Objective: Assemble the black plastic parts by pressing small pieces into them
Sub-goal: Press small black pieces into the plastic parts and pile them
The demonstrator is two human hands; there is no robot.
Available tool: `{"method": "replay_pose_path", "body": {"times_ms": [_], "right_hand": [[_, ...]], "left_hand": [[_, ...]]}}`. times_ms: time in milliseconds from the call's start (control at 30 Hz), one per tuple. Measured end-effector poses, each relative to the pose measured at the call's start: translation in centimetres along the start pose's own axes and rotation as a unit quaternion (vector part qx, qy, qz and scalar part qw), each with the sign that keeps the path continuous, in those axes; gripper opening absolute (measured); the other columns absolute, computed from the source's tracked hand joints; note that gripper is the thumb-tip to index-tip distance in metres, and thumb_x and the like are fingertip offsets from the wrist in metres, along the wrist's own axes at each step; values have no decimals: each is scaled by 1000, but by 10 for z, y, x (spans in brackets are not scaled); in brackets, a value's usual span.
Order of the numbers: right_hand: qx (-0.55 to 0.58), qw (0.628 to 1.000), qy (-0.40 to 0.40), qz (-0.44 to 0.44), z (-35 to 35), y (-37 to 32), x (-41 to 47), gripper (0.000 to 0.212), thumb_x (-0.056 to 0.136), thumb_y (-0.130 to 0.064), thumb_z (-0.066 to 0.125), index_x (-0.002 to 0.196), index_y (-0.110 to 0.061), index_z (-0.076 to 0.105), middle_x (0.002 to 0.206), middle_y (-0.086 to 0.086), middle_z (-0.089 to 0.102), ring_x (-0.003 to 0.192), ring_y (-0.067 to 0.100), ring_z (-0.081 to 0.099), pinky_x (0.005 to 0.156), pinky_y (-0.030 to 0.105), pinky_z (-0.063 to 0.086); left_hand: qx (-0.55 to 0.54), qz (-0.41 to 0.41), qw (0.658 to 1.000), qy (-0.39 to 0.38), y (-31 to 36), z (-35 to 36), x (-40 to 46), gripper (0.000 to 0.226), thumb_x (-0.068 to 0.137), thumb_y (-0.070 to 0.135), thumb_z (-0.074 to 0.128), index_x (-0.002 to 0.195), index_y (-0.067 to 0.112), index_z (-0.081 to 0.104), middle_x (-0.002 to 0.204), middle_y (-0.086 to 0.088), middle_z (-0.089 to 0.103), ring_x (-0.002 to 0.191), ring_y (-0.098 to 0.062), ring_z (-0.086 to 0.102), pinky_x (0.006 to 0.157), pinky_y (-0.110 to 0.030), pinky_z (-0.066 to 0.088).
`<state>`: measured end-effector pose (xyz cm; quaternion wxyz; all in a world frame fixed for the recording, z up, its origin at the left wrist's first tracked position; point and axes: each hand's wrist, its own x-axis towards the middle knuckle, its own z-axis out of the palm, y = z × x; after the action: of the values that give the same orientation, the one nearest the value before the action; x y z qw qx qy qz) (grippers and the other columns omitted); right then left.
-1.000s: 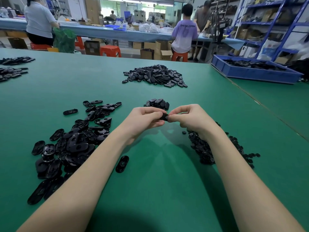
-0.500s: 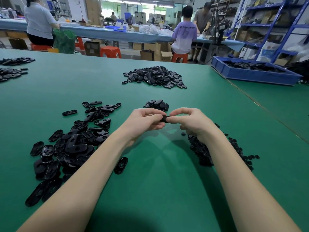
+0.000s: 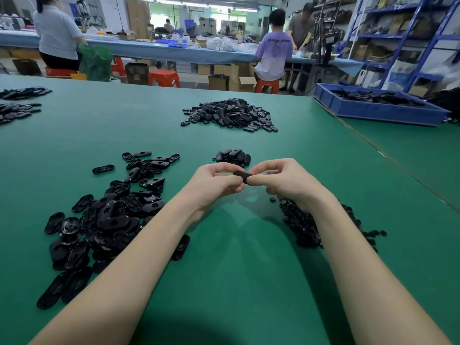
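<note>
Both hands meet above the middle of the green table (image 3: 236,282). My left hand (image 3: 214,185) and my right hand (image 3: 283,180) pinch one black oval plastic part (image 3: 242,175) between thumbs and fingertips, each at one end of it. Most of the part is hidden by my fingers. A heap of black oval parts (image 3: 107,215) lies to the left of my left arm. Under my right wrist spreads a pile of small round black pieces (image 3: 306,227). A small cluster of black parts (image 3: 232,155) sits just beyond my hands.
A bigger mound of black parts (image 3: 231,115) lies farther back, with more piles (image 3: 17,105) at the far left. A blue tray (image 3: 378,108) of parts stands at the back right. People work at a long bench behind the table.
My hands have kept together on the part and shifted only slightly. More of the black part shows between my fingers now.
</note>
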<state>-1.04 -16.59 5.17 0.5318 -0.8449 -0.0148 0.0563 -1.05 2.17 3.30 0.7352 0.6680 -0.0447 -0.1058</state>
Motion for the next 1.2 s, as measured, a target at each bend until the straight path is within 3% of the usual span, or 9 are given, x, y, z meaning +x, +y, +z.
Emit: {"method": "replay_pose_path", "body": {"times_ms": [100, 233, 433, 700, 833, 933, 1033, 1200], "right_hand": [[-9, 1000, 29, 1, 3, 0, 1, 7, 77, -29, 85, 78, -27, 79, 66, -7, 61, 48, 7, 38, 44, 17, 33], [-18, 999, 46, -3, 6, 2, 1, 12, 78, -25, 86, 81, -17, 78, 61, -7, 58, 44, 5, 39, 42, 17, 31], [-24, 997, 68, -2, 11, 4, 3, 9, 80, -20, 83, 81, -16, 75, 49, -15, 53, 35, 1, 36, 35, 15, 27], [-36, 994, 104, -22, 26, 10, 8, 15, 76, -21, 84, 70, -21, 70, 53, -15, 61, 46, -1, 50, 53, 17, 39], [-35, 994, 96, -28, 27, 12, 8, 16, 76, -22, 85, 71, -21, 70, 51, -16, 58, 43, -3, 46, 46, 10, 34], [-24, 997, 48, -47, 17, 9, 5, 11, 83, -22, 82, 85, -21, 71, 68, -12, 65, 48, 2, 50, 47, 12, 37], [-148, 979, 69, -119, 11, 6, 4, 16, 81, -27, 81, 91, -34, 72, 84, -19, 72, 56, -3, 55, 56, 17, 43], [-319, 921, 152, -164, 25, 5, 5, 15, 77, -46, 72, 91, -42, 68, 87, -31, 70, 62, -12, 53, 59, 19, 39]], "left_hand": [[20, 7, 1000, 8, -1, 2, 0, 16, 86, -5, 68, 94, 9, 71, 80, -9, 74, 72, -15, 68, 80, -21, 59], [45, 12, 999, 27, -3, 5, -2, 14, 87, -5, 68, 96, 6, 70, 76, -7, 74, 64, -10, 67, 67, -15, 55], [57, 11, 997, 45, -5, 8, 1, 13, 87, -5, 69, 92, 7, 70, 82, -10, 74, 69, -14, 68, 75, -19, 58], [84, 4, 994, 65, -10, 3, 6, 12, 86, -2, 71, 89, 10, 71, 79, -6, 75, 65, -11, 68, 72, -19, 56], [132, 16, 989, 68, -12, -2, 7, 11, 84, 5, 73, 90, 15, 72, 78, -4, 77, 69, -12, 70, 80, -24, 57], [68, 14, 996, 51, -12, -3, 6, 11, 85, 3, 73, 92, 10, 70, 79, -8, 77, 66, -14, 68, 75, -22, 58], [43, 9, 996, 75, -12, -2, 8, 18, 83, 5, 76, 97, 10, 67, 74, -7, 73, 59, -16, 59, 70, -26, 57], [9, 4, 994, 105, -14, -3, 12, 23, 83, 13, 79, 102, 9, 67, 75, -4, 72, 62, -17, 61, 76, -30, 59]]}}
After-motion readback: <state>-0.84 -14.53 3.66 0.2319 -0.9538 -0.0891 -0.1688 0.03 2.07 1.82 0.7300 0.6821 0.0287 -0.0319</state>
